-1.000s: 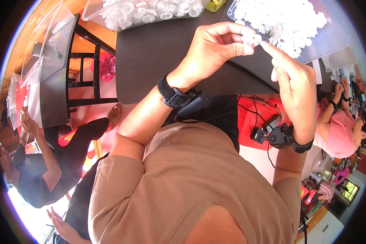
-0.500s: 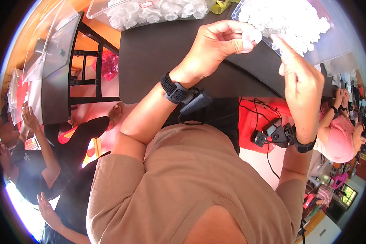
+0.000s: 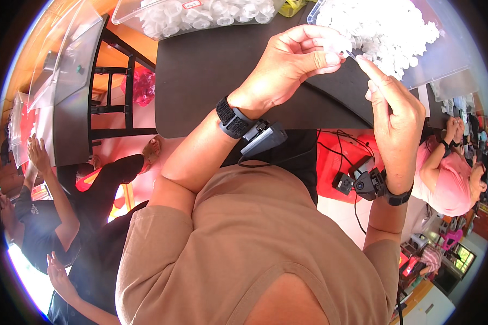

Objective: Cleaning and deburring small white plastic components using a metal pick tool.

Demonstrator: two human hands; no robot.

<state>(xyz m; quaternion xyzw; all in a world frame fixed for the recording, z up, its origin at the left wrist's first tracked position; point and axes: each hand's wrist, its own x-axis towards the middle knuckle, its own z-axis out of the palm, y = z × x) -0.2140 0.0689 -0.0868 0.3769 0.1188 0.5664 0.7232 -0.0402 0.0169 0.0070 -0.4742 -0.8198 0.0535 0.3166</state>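
Across the upper middle, a matte black tabletop with rounded corners [image 3: 211, 81]. At its far side, a clear plastic box [image 3: 126, 17] heaped with translucent white plastic pieces [image 3: 222, 12]; further right, a shallow clear plastic bin [image 3: 442, 71] piled with bright white plastic pieces [image 3: 390, 27]. Between the two containers, a crumpled yellow bag [image 3: 291, 7]. Off to the left, a second dark table [image 3: 73, 130] on a black metal frame [image 3: 129, 97], with a bright pink plastic bag [image 3: 144, 86] low behind. Below the near edge, a red surface [image 3: 333, 151] crossed by black cables. At far left, a co-worker in a dark shirt [image 3: 46, 225]; at far right, another in pink [image 3: 453, 187].

Left forearm angled up and rightward, black strap [image 3: 233, 119] around the wrist. Left hand [image 3: 301, 57] closed, pinching a small, round, translucent white piece [image 3: 335, 44] between thumb and curled fingers, in front of the bin's near left edge. Right forearm nearly vertical, with a black camera-like device [image 3: 370, 184] at the wrist. Right hand [image 3: 398, 103] turned inward, index finger stretched toward the piece, thumb lower and apart from its tip. Just beyond that fingertip, a slim dark sliver [image 3: 351, 54]; cannot tell whether gripped.
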